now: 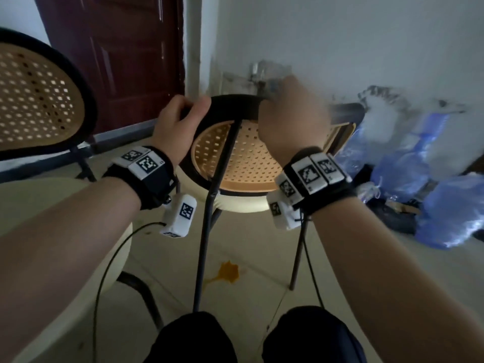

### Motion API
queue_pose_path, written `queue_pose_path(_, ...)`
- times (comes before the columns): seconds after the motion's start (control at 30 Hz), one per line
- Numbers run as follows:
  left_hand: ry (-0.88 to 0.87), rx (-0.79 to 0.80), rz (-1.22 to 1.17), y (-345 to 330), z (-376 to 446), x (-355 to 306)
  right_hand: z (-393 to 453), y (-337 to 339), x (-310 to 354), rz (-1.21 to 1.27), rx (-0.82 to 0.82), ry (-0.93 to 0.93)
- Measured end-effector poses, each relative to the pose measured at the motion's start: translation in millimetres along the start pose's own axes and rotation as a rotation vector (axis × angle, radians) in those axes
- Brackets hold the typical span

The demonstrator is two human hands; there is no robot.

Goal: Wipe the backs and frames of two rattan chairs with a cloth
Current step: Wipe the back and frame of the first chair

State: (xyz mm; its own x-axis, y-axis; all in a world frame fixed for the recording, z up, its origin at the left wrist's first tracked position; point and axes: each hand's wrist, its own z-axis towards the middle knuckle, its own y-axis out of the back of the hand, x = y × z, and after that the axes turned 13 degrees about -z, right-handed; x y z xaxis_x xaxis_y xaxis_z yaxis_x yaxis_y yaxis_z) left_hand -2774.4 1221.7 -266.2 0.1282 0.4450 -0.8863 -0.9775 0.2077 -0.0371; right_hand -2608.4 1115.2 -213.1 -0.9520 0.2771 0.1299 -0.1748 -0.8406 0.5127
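The left hand (180,124) grips the black top rail (233,103) of the near chair's back. The right hand (290,113) (blurred) sits curled on the same rail, just rightward; whether it holds the cloth cannot be determined. The rail runs left to right, and the second chair (39,95) stands farther left.

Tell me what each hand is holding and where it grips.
The left hand grips the black top rim of the chair back. The right hand is blurred on the same rim; a cloth under it cannot be confirmed.
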Motion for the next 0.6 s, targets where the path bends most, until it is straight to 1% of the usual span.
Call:
queue_pose_path(0.13,-0.035,0.037,-0.043,6.1,3.8,8.2,-23.5,-2.4,15.1,0.270,-0.018,0.064)
queue_pose_path(0.2,-0.051,0.037,-0.038,8.0,6.9,15.1,-30.2,-6.7,24.9,0.341,-0.034,0.125)
queue_pose_path(0.3,-0.063,0.018,-0.061,9.2,12.9,20.9,-38.7,-18.5,40.3,0.353,-0.077,0.173)
queue_pose_path(0.47,-0.068,0.019,-0.066,9.7,18.3,23.0,-39.9,-31.1,46.1,0.363,-0.161,0.149)
queue_pose_path(0.6,-0.048,0.042,-0.156,10.8,18.2,22.5,-43.9,-35.9,49.0,0.355,-0.212,0.158)
